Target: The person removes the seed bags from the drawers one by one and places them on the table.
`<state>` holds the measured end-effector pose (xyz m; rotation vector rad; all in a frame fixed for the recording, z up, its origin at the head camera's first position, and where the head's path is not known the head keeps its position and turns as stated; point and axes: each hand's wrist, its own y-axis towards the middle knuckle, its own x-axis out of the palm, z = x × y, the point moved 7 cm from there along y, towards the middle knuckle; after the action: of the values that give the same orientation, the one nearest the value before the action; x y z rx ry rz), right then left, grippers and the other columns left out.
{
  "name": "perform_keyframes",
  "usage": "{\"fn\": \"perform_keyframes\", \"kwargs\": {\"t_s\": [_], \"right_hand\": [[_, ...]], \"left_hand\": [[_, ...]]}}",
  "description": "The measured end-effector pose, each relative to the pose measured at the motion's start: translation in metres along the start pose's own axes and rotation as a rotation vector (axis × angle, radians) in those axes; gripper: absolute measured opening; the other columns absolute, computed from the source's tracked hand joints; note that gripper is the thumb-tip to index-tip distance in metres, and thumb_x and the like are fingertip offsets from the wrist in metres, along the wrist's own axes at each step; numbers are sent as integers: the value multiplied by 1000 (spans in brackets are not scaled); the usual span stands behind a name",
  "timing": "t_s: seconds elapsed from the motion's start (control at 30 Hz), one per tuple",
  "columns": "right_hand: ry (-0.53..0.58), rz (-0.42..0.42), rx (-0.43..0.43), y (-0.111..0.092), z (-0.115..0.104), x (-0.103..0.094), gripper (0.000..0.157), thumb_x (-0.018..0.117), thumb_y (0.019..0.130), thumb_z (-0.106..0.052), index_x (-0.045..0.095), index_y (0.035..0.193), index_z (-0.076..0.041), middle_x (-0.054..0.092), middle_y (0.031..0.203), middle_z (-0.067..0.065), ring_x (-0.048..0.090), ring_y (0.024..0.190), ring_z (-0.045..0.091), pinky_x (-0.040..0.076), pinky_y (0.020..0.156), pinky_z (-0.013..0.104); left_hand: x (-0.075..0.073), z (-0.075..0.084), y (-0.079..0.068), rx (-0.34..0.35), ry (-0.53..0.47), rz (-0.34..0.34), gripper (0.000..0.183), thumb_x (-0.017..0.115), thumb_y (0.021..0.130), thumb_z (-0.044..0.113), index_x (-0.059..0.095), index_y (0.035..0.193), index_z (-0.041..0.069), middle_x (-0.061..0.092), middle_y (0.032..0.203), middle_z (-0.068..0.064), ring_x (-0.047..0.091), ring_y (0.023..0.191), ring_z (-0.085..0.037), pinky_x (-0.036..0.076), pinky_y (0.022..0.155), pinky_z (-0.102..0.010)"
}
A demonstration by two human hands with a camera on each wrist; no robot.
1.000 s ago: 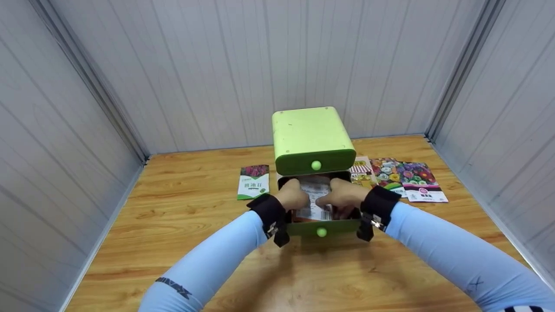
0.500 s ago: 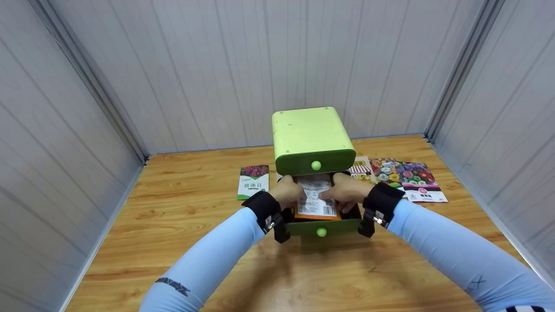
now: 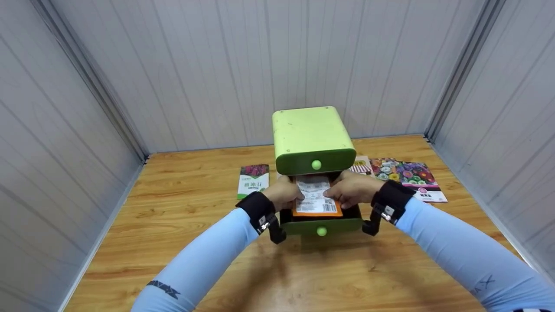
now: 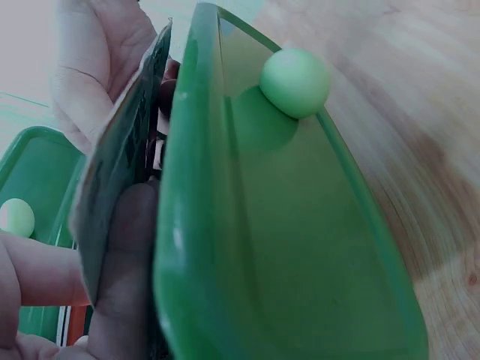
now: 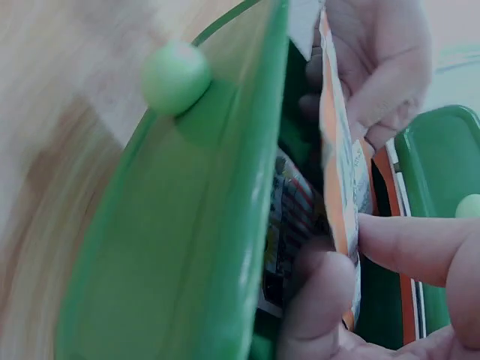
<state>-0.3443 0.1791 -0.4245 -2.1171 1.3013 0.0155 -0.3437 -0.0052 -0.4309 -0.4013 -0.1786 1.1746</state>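
Nearest me is the open lower drawer (image 3: 299, 228), and over it I have a white-labelled packet (image 3: 315, 204) pinched at both sides, my left hand (image 3: 281, 193) on one edge and my right hand (image 3: 354, 190) on the other, thumbs on the label. A second ago it lay lower, its near end close to the drawer front; now it has risen, with its orange border showing apart from that front. I judge I'm partway through lifting it out, and not yet clear. The head view gives me the label and barcode; the right wrist view catches the packet nearly edge-on, fingers curled behind it, and what looks like a striped packet (image 5: 291, 206) lower inside, which the head view hides. I can't tell whether I hold one packet or several. Beyond stands the green cabinet (image 3: 311, 130), its upper drawer (image 3: 297, 163) closed, with a flower packet (image 3: 253, 181) to the left and more flower packets (image 3: 417, 177) to the right.
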Motion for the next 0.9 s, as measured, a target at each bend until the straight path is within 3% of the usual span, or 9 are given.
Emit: {"fn": "perform_keyframes", "kwargs": {"t_s": [0.1,0.2,0.33,0.5,0.73,0.9], "right_hand": [[48,-8,-2,0,1,-1,18,71,106,-14,65,90,-6,55,72,-3,53,62,8,56,61,21],[94,1,-1,0,2,-1,14,70,106,-12,67,95,-3,60,75,-1,58,63,9,57,62,22],[155,18,-5,2,4,-3,11,69,106,-9,68,106,2,68,81,2,64,65,9,60,63,22],[232,21,-4,0,8,-3,11,68,104,-4,67,109,5,75,83,4,67,66,9,60,63,21],[304,13,-17,-9,12,1,16,70,103,-3,66,115,7,76,87,5,69,71,12,62,67,24],[340,-23,-27,-21,11,9,21,68,103,-2,64,121,9,78,91,7,72,73,13,64,69,25]], "left_hand": [[-2,0,-3,-10,7,-7,52,58,100,-12,38,148,-9,56,97,-9,55,68,-15,53,64,-26],[-1,1,-7,-22,14,-31,37,58,101,-11,45,136,-7,57,92,-7,55,66,-14,52,62,-25],[1,2,-13,-38,35,-83,15,56,103,-10,54,116,-2,63,89,-6,62,71,-15,55,65,-25],[4,2,-22,-54,87,-134,11,56,105,-8,63,109,-1,69,93,-7,68,76,-15,59,70,-25],[6,-1,-33,-94,129,-178,20,55,107,-5,62,125,-4,72,103,-10,74,86,-19,65,83,-33],[6,-4,-41,-122,160,-192,20,56,107,-3,60,126,-2,74,107,-12,74,89,-20,64,82,-33]]}}
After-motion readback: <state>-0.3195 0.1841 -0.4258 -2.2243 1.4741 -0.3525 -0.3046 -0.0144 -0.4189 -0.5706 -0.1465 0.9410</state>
